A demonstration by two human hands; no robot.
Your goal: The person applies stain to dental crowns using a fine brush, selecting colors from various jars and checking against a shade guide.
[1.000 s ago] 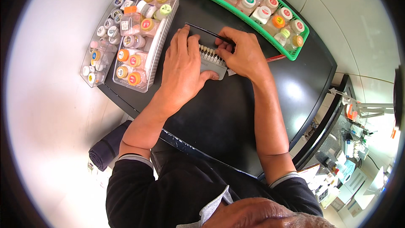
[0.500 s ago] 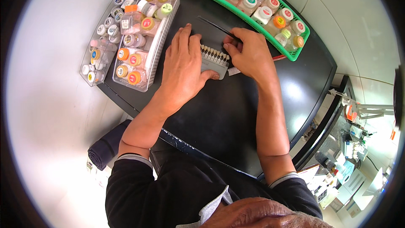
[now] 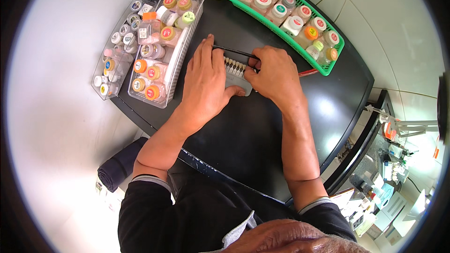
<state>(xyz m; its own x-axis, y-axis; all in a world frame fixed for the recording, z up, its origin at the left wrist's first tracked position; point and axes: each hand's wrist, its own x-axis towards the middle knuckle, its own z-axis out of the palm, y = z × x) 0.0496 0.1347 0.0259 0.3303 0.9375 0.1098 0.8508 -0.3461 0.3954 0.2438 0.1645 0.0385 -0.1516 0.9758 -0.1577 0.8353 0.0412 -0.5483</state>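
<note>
Bracing grey holder [image 3: 238,83] well in from near edge of surface [image 3: 253,145], left hand [image 3: 204,77] straight-fingered, grip hidden from here; right hand [image 3: 275,72] pinching black rod [image 3: 236,51], best kept off pale tabs [image 3: 234,67]

Grey holder [image 3: 239,83], pale tooth-shaped tabs [image 3: 234,67] rowed along far edge; thin black stick [image 3: 234,51] slanting beyond.

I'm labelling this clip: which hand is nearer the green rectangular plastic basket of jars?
Right. The right hand is just short of the green basket; the left hand is farther off, leftward.
</note>
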